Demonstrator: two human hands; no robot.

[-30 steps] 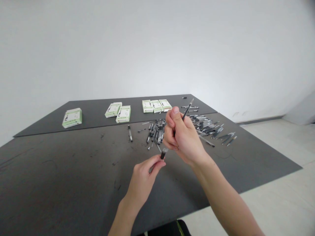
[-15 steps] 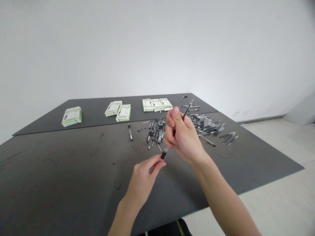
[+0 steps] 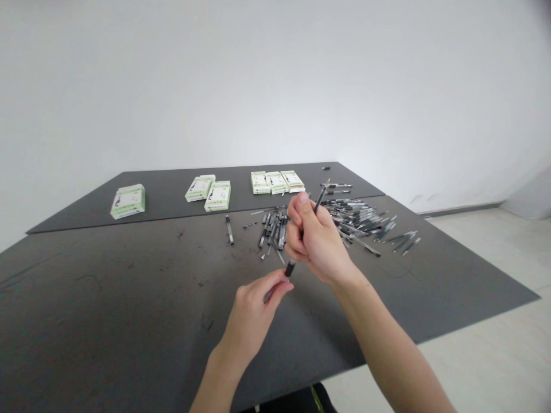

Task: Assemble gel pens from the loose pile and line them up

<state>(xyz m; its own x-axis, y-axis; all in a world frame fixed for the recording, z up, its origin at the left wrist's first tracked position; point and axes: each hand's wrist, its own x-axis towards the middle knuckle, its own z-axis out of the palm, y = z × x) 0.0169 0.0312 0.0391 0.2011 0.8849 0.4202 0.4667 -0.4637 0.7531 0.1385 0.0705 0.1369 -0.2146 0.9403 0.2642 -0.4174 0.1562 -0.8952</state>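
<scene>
A slim pen [image 3: 321, 195] runs slantwise through my right hand [image 3: 316, 238]. Its thin pointed end sticks out above my thumb, and the fist wrapped round it hides its middle. Lower down, a dark end piece [image 3: 290, 268] shows just under the fist, in line with the pen. My left hand [image 3: 253, 307] pinches that piece between thumb and fingertips; whether it is joined to the pen I cannot tell. Behind my hands lie a heap of black and clear pen parts [image 3: 274, 226] and a larger heap of pens [image 3: 355, 215].
Several green-and-white boxes lie along the back, among them a lone box [image 3: 128, 201] at left and a box [image 3: 217, 197] near the middle. A single pen [image 3: 229, 230] lies left of the heaps. Thin refills [image 3: 404, 241] are scattered at right on the dark table [image 3: 129, 321].
The pen's upper tip has sunk closer to my right fist. The gap between the fist and the dark end piece has narrowed. Both hands keep their grip.
</scene>
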